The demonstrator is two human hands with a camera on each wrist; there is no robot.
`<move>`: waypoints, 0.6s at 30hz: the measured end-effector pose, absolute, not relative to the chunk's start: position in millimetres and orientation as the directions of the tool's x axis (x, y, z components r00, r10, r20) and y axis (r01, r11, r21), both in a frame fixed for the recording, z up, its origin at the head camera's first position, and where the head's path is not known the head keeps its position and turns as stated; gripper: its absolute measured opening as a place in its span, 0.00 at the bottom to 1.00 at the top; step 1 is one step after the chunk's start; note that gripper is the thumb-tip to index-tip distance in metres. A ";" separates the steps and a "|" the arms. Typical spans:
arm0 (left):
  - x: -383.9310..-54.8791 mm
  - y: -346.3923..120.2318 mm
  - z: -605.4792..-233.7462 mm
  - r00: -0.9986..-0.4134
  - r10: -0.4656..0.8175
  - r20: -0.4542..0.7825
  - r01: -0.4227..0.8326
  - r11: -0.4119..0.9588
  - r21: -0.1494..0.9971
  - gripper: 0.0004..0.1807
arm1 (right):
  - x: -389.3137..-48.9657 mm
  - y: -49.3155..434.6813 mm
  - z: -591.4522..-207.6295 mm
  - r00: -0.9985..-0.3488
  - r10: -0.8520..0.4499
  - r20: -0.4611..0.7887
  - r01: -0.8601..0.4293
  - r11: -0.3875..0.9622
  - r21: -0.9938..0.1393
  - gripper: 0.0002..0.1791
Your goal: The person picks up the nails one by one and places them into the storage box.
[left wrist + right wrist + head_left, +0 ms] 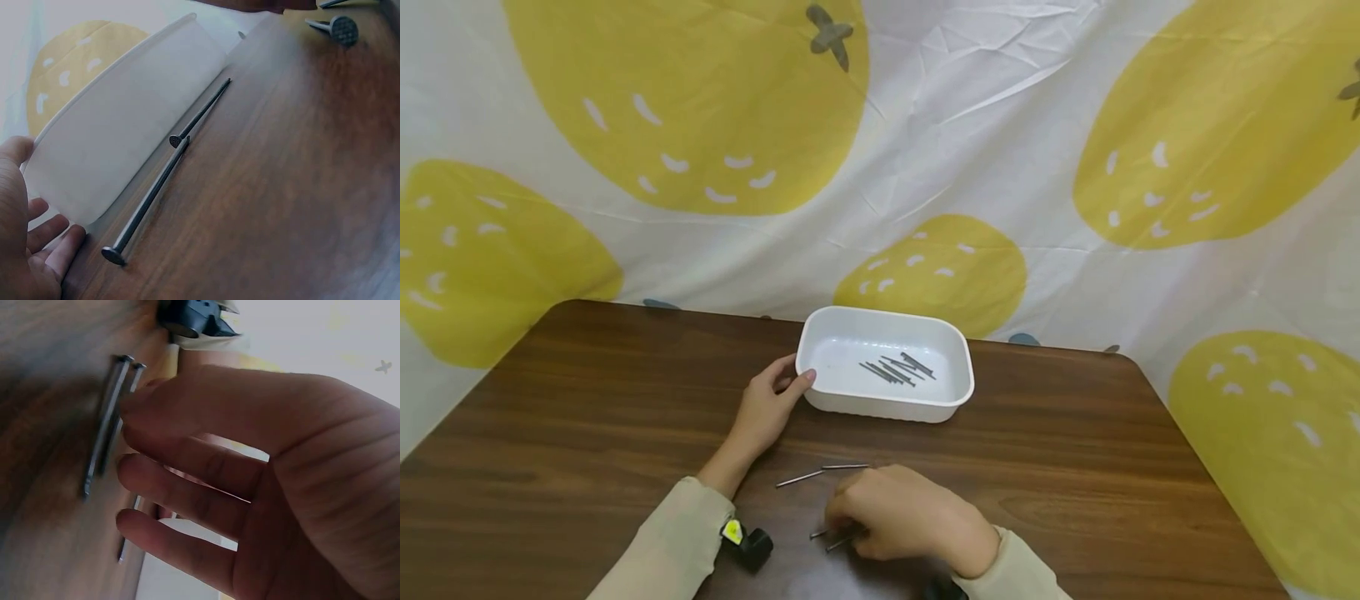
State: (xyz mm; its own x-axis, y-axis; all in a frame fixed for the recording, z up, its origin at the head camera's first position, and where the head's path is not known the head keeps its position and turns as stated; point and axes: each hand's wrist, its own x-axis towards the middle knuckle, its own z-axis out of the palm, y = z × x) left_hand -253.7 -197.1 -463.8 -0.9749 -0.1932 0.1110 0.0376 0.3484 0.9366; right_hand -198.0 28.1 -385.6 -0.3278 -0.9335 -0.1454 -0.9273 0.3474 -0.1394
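Observation:
A white plastic tray [887, 406] stands on the table with several nails [891, 372] lying inside it. My left hand [767, 408] holds the tray's left end, one digit over the rim and the other fingers low against the outside in the left wrist view. My right hand [910, 512] is down over two nails [106, 425] that lie side by side on the table. Its thumb and fingers are bent loosely, the tips close beside those nails, with nothing seen gripped. Two more nails [150, 203] lie end to end in front of the tray.
The dark wooden table [1075, 467] runs back to a hanging cloth [1045, 275] printed with yellow fruit. A black wrist camera [756, 550] is strapped on the left sleeve.

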 end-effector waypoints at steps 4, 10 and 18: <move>-253.7 -197.4 -464.4 -0.974 -0.196 0.116 0.042 0.346 0.937 0.32 | -196.6 26.0 -388.5 -0.319 -0.939 -0.129 -0.935 0.334 -0.122 0.14; -253.8 -197.5 -465.4 -0.974 -0.193 0.119 0.045 0.351 0.935 0.32 | -193.3 23.4 -391.3 -0.327 -0.935 -0.135 -0.934 0.342 -0.102 0.15; -254.9 -197.1 -466.4 -0.975 -0.189 0.121 0.049 0.348 0.936 0.32 | -191.5 20.4 -396.9 -0.356 -0.926 -0.127 -0.925 0.368 -0.089 0.15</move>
State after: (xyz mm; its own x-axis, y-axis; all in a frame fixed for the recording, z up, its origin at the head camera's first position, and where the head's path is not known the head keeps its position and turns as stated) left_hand -254.9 -197.1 -466.4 -0.9746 -0.1888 0.1208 0.0488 0.3477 0.9363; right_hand -191.5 20.4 -396.9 -0.3562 -0.9258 -0.1267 -0.9255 0.3682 -0.0889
